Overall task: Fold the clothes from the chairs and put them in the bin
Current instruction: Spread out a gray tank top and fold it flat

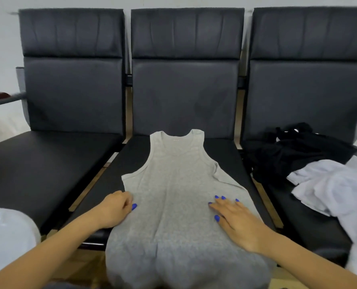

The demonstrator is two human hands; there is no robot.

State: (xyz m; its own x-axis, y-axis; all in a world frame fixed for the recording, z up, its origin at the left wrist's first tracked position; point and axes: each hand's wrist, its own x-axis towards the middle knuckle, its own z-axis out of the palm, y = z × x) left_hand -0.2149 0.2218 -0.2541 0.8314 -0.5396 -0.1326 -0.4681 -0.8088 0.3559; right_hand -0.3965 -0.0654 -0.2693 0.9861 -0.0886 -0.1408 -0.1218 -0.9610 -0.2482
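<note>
We see a light grey sleeveless cotton tank top (173, 197) spread flat, neckline far and hem near, on the seat of the middle black padded leather chair (186, 90); its near end hangs over the seat's front edge. Our left hand (116, 207) sits at the garment's left side seam, fingers curled together and pinching the edge of the cloth. Our right hand (235, 220) lies palm down on the right half of the top, fingers straight and slightly apart, pressing the fabric. On the right black chair (306, 69) a crumpled black garment (294, 155) lies far, and a rumpled white garment (331, 190) lies nearer, touching it. The left black chair (69, 80) stands alongside. At the near left edge we see part of a pale translucent plastic container (6, 240).
</note>
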